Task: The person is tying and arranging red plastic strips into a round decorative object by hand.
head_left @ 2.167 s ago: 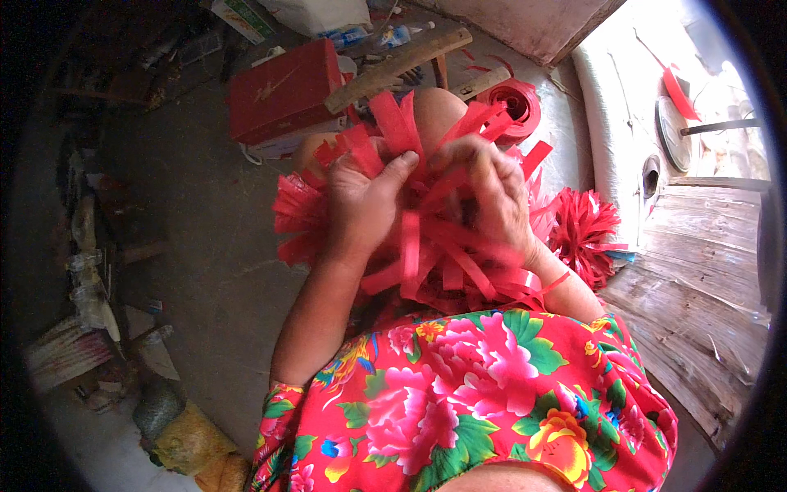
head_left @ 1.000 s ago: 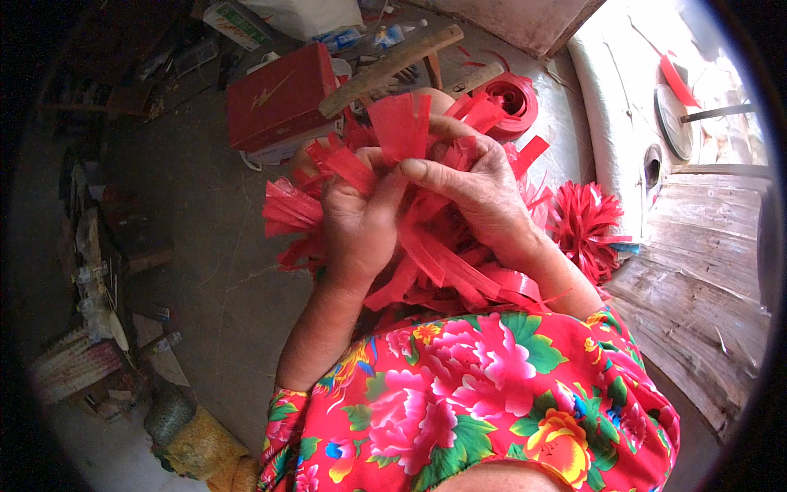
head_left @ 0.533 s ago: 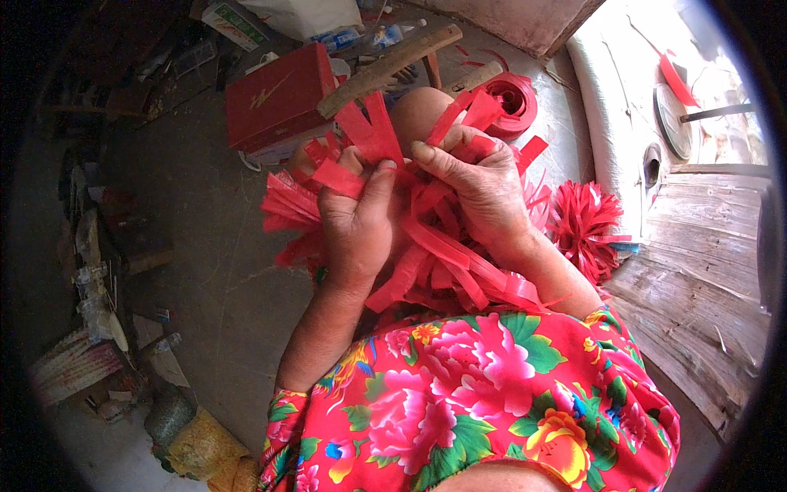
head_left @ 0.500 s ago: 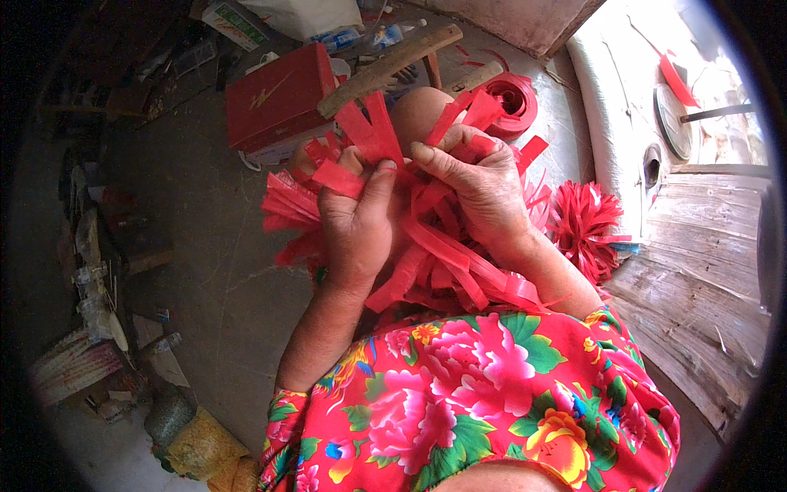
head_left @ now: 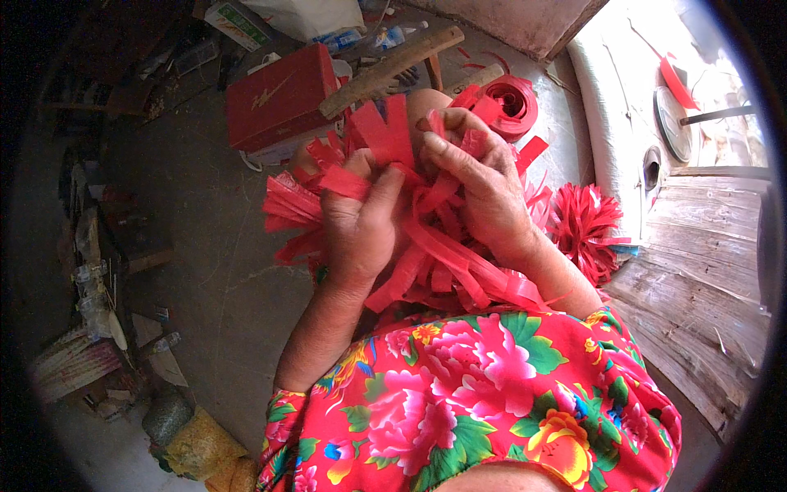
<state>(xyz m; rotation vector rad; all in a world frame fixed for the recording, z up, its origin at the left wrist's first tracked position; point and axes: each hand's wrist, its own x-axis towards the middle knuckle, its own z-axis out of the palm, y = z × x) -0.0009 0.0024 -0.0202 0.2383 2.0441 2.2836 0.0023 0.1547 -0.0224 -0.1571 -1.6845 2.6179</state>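
Observation:
A bushy bunch of red plastic strips (head_left: 459, 261) lies over my lap, its ends sticking out on every side. My left hand (head_left: 361, 215) is closed on the bunch, with upright strip ends (head_left: 382, 131) rising past its thumb and fingers. To its right, my right hand (head_left: 490, 184) is bent, thumb toward the fingertips, pinching a red strip (head_left: 438, 123). Other strips pass under and between both hands. The root of the bunch is hidden beneath the hands.
Beyond my hands lie a roll of red strip (head_left: 508, 107), a wooden piece (head_left: 390, 70) and a red box (head_left: 279, 94). A red pom-pom (head_left: 586, 230) sits at the right by wooden boards (head_left: 697, 262). Clutter (head_left: 90, 295) lines the left side.
My right hand has shifted slightly, its fingers lifting with the strip. The upright strip ends above my left hand have spread and moved a little right.

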